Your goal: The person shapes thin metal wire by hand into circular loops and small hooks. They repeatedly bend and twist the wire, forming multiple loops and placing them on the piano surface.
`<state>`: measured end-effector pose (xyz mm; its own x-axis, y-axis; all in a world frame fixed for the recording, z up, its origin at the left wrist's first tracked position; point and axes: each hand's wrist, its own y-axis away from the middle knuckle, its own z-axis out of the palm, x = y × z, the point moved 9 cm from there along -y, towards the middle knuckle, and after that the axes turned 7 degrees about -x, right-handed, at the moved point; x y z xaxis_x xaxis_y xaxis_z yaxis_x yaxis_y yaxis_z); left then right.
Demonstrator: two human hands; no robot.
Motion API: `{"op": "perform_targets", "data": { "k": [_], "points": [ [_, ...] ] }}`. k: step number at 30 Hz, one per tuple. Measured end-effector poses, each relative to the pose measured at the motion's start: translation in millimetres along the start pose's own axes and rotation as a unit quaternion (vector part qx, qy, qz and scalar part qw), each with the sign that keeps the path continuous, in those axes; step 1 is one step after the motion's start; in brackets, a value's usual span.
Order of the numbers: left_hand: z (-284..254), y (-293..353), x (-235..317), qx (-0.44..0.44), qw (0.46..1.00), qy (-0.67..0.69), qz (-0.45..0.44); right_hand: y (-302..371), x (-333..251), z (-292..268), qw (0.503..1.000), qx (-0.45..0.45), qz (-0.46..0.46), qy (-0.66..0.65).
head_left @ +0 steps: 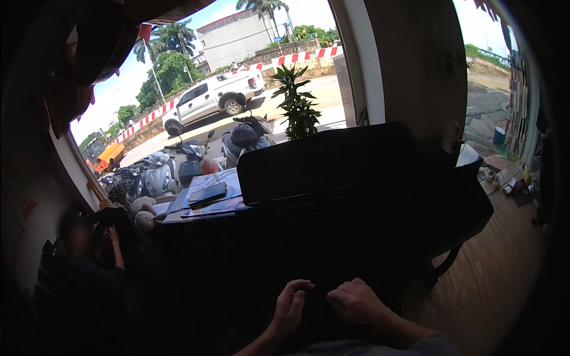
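Observation:
Both my hands are low in the head view, close together in front of a large dark piece of furniture point(332, 231) with an upright panel point(326, 166). My left hand point(290, 305) has its fingers bent toward the right and its thumb apart from them, with nothing visible between. To its right, a small gap away, my right hand point(356, 301) is closed, its fingers curled down. Whatever its fingers may hold is lost in the shadow. The surface under both hands is too dark to make out.
A dark phone or tablet point(208, 193) lies on papers point(234, 181) left of the panel. Plush toys point(144, 213) sit beside them. Another person point(89, 249) sits at the left. Outside are a potted plant point(297, 107), parked motorbikes point(160, 172) and a white pickup point(208, 98).

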<state>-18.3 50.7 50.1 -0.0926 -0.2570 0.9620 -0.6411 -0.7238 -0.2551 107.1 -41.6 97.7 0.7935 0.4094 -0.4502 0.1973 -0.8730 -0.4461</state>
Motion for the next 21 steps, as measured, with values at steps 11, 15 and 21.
{"op": "perform_targets", "data": {
  "k": [11,15,21],
  "points": [
    [43.3,-38.9,19.9,-0.088,0.988,0.125,0.031,-9.6,2.1,-42.3,0.974,0.134,-0.010,0.183],
    [49.3,-54.2,13.9,-0.090,0.985,0.149,-0.006,-16.6,19.1,-53.9,0.972,0.227,0.013,0.058],
    [61.4,-59.4,10.9,-0.100,0.970,0.218,-0.045,-17.5,72.7,-54.7,0.924,0.326,0.101,-0.176]
  ]
}}
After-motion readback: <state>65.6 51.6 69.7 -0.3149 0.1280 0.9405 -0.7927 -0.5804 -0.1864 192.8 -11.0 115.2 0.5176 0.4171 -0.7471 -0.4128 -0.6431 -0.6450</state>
